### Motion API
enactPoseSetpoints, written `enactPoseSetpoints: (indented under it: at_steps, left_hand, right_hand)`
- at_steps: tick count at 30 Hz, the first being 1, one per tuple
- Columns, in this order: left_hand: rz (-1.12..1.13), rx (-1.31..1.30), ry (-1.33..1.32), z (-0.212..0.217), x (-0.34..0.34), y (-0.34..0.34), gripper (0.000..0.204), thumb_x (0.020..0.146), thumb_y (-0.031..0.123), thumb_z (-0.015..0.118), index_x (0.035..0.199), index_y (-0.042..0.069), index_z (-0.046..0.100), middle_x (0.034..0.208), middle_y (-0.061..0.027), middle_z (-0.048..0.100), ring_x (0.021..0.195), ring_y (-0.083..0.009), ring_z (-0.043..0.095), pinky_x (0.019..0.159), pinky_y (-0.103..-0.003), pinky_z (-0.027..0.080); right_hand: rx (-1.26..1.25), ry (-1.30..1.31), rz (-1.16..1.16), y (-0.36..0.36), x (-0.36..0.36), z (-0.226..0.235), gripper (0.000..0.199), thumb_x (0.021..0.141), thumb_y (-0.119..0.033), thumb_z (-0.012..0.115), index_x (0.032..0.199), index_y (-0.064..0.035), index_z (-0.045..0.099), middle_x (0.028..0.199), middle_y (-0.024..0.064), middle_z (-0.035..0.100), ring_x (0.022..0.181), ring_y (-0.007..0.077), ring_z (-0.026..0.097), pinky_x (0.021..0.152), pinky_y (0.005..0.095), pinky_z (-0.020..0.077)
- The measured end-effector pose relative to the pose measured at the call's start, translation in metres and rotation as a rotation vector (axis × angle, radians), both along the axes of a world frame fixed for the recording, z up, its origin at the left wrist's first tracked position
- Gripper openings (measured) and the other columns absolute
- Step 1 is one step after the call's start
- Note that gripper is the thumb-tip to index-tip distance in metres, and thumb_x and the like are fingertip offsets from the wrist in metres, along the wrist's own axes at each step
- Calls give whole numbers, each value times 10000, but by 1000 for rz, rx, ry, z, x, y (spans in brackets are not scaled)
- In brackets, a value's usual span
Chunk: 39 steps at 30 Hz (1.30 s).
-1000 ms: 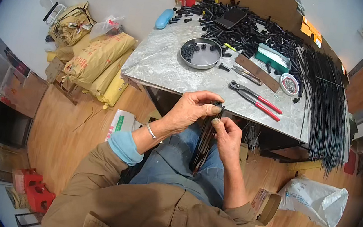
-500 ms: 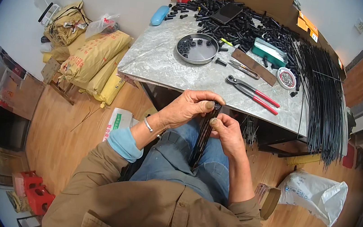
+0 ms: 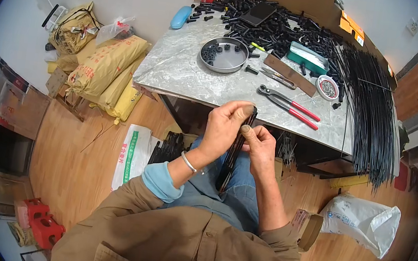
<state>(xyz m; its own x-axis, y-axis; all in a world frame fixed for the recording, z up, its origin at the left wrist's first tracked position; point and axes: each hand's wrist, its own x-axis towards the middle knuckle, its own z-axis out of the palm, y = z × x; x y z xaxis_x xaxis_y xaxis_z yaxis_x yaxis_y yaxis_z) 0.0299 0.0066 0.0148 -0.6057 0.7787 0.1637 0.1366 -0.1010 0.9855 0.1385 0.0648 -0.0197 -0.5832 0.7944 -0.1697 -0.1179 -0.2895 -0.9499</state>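
Slim black bundle of thin, straight strands is in front of me, slanted, top end near the table's front edge, bottom end down between my thighs on faded blue denim jeans; my guess is the lap takes the weight and stops it swinging, so the fingers only need to steady the top. My left hand has thumb and fingertips pinched on the top end; can't tell if that's the whole bundle or a strand or two, the tips hide it. My right hand grasps it just below, thumb pad on the near face, fingers curled behind; likely a clamp to keep the strands together. So the bundle runs between both hands, the longer part hanging free under the right thumb. Beyond: grey marble-patterned table. Red-handled metal pincers lie with grips angled right, which would suit a right-hand pickup. Round shallow metal tray holds small dark pieces, its rim presumably there to stop them rolling. Big heap of short black bolt-like parts sits at the back, probably to spare working room. Sheaf of long black wires overhangs the right side, apparently too long for the top.
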Motion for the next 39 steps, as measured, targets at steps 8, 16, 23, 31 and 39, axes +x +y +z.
enactPoseSetpoints:
  at_steps: [8,16,23,31,39]
  left_hand:
    - [80,-31,531,22,6,-5,240,809,141,690,982,-22,658,841,-117,639,691,-143,599,611,-273,478]
    - [-83,-78,331,37,-18,-24,254,829,149,670,1015,-23,656,889,-70,632,843,-125,580,745,-255,457]
    - [-299,-85,346,48,-23,-32,250,861,187,648,1008,-16,649,920,-52,625,868,-115,568,805,-268,459]
    - [-598,-29,-76,45,-31,-32,225,883,171,627,1021,-6,606,954,-16,592,881,-83,538,800,-244,450]
    - [-663,-1,-63,42,-31,-30,205,896,202,625,979,22,573,897,16,527,845,-62,483,783,-220,422]
  right_hand:
    - [107,25,-40,-11,-1,6,299,861,-225,701,697,-23,553,650,9,592,597,57,506,543,223,426]
    - [390,-126,-13,-6,12,15,205,890,-186,660,792,-20,588,715,-9,577,624,55,517,572,200,433]
    - [363,5,138,-5,11,14,208,912,-199,628,800,-27,598,724,-19,559,641,62,504,596,213,430]
    - [184,109,346,0,25,30,206,908,-191,629,784,-29,596,714,3,579,645,77,551,588,217,471]
    - [160,89,311,-7,27,38,244,897,-194,648,727,-31,585,667,0,575,615,64,519,567,213,426]
